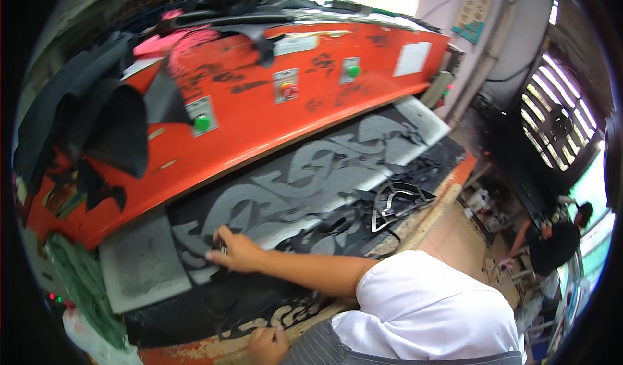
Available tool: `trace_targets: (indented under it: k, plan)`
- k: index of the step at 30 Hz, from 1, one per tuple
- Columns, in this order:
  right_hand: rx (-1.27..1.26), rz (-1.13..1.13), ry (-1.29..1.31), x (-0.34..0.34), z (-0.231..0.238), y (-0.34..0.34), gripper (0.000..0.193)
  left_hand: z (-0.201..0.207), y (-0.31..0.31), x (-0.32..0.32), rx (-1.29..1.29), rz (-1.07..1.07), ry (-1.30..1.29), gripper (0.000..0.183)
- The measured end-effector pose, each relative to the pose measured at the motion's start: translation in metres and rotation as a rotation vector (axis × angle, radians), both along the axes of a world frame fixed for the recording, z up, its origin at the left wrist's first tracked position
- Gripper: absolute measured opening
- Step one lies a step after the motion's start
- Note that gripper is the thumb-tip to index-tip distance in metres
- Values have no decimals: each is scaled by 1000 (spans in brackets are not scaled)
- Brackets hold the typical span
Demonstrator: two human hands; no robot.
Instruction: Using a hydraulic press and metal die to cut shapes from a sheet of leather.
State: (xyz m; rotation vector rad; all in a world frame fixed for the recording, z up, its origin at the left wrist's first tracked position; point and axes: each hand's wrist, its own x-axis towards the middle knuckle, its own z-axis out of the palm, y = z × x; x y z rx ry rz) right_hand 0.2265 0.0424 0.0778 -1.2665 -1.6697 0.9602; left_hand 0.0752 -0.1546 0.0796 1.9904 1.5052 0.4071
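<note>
My right hand (239, 253) reaches across to the left over a dark sheet (185, 235) with curved cut-outs, which lies on a pale board (139, 261). Its fingers are bent together around a small dark patch; whether that is a held piece is unclear. At the lower edge, my left hand (268, 345) is curled closed near the table's front edge, its inner side hidden. A metal cutting die (401, 204) with a curved outline lies right of my right hand, among dark scraps (331, 230). Pale curved gaps show in another dark sheet (175, 313) near me.
An orange press beam (246, 115) with green buttons (202, 123) and a red button (287, 89) spans just beyond the board. Dark sheets (110, 125) hang over its left end. A green cloth (81, 287) hangs at left. Another person (551, 245) is at far right.
</note>
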Motion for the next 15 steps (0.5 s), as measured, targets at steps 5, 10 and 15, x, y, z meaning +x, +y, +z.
trace_targets:
  k: [5, 10, 15]
  plan:
    - [52, 233, 102, 32, 3, -69, 43, 21, 22, 21, 184, 246, -278, 21]
    - [130, 179, 208, 90, 20, -100, 41, 37, 44, 82, 169, 206, -365, 34]
    - [107, 92, 223, 185, 18, -131, 42, 42, 40, 174, 356, -195, -164, 35]
